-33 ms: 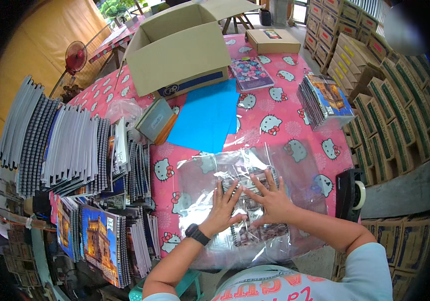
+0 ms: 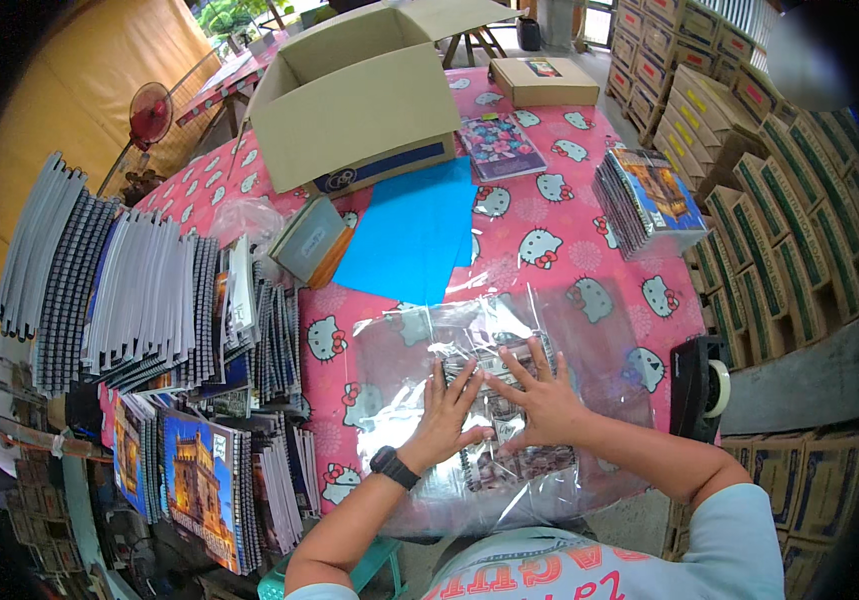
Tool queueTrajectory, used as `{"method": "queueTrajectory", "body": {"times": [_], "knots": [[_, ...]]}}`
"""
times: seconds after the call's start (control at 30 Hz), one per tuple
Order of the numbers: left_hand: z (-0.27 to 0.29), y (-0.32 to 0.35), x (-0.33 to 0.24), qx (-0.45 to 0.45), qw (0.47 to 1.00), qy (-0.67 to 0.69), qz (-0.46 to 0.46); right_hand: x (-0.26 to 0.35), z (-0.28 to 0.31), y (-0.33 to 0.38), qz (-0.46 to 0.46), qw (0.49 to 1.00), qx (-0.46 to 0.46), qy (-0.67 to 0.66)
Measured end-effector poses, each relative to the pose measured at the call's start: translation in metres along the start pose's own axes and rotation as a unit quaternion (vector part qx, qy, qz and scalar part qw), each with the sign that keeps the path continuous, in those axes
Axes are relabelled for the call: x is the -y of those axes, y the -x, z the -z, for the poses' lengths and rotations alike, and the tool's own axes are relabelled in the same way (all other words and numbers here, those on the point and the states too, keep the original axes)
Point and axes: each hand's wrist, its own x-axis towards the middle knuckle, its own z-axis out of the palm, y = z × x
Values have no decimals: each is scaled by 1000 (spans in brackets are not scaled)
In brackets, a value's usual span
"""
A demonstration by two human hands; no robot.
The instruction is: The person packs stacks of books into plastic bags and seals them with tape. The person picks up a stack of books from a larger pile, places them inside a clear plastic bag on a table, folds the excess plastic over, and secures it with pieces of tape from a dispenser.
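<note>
The surface (image 2: 589, 250) is covered by a smooth pink cloth printed with white cat faces; the big carton hides part of its far edge. That open carton (image 2: 359, 125), of plain tan cardboard, stands towards the far left corner, its floor out of sight. Along the left edge, spiral-bound notebooks (image 2: 144, 285) stand in dense rows, wire coils and pale page edges outward; how many there are is hard to make out.

Clear, glossy plastic film (image 2: 399, 510) spreads over the near edge, wrinkled and streaked with glare; whether it is one layer or several I cannot tell. Flat, matte blue sheets (image 2: 409, 235) overlap mid-surface, in front of the carton. Near the right edge sits a squared pile of notebooks (image 2: 654, 195), and by the far right corner a shallow cardboard box (image 2: 546, 85).

Under the film, near the middle of the near edge, lies a wire-bound notebook (image 2: 524, 468) with a greyish patterned cover, much of it masked by hands and reflections. The left hand (image 2: 446, 415) and right hand (image 2: 544, 405) are flat on the film above it, fingers spread, gripping nothing. A black tape dispenser (image 2: 694, 375) stands at the right edge.
</note>
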Motion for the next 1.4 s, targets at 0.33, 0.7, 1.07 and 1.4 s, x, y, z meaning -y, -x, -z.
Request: {"method": "queueTrajectory", "body": {"times": [0.33, 0.7, 1.07, 1.4], "knots": [[6, -15, -38, -2, 984, -145, 105, -1, -4, 3, 12, 998, -64, -3], [7, -19, -46, -21, 981, -157, 114, 23, -35, 29, -43, 986, -155, -42], [-3, -8, -48, -43, 979, -179, 86, -66, -17, 223, -362, 768, -516, -110], [3, -6, -46, -38, 983, -156, 91, -86, -23, 280, -355, 638, -531, -430]]}}
